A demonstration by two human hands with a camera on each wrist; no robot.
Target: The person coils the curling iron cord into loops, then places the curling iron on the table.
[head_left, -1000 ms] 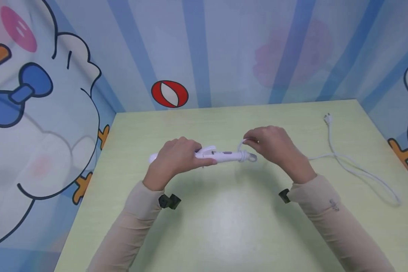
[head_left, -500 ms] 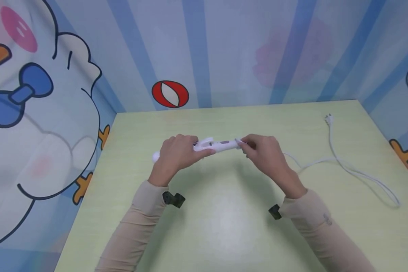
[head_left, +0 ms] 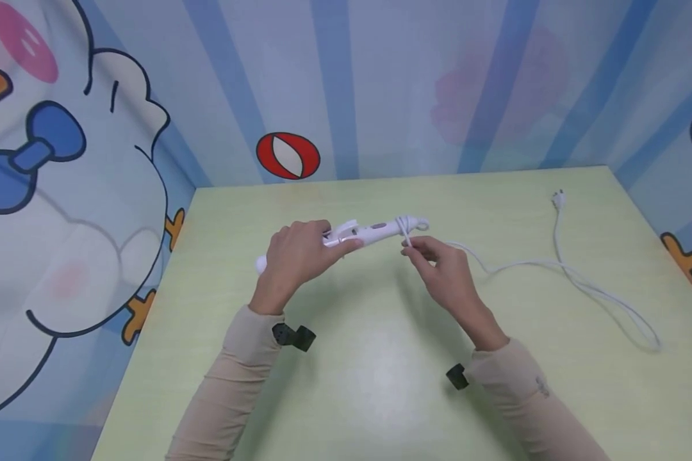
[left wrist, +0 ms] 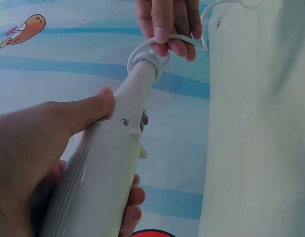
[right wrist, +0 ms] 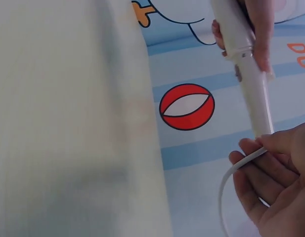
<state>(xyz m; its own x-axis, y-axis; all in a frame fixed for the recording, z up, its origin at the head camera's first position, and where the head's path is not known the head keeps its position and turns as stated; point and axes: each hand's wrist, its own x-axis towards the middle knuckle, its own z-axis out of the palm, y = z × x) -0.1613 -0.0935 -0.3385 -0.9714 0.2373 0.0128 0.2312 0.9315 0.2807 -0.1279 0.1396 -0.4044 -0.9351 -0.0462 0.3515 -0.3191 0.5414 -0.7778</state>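
Observation:
A white curling iron [head_left: 375, 234] with a clamp lever and a purplish button is held above the table, its handle end tilted up to the right. My left hand [head_left: 296, 257] grips it around the body, thumb along the near side. The white cord [head_left: 402, 225] loops around the handle's end. Just below that end, my right hand [head_left: 446, 274] pinches the cord between thumb and fingers. In the right wrist view the cord [right wrist: 222, 192] hangs down from the right fingers. The left wrist view shows the cord loop [left wrist: 131, 59] around the handle's tip.
The rest of the cord [head_left: 525, 262] trails right across the pale table [head_left: 380, 384] and crosses itself. Its plug [head_left: 558, 200] lies near the back right edge. A printed cartoon backdrop [head_left: 403, 96] stands behind and beside the table.
My right hand has gone from beyond the handle's end, past it, to the near side, drawing the cord around. The iron's handle end has risen, and the trailing cord has shifted left.

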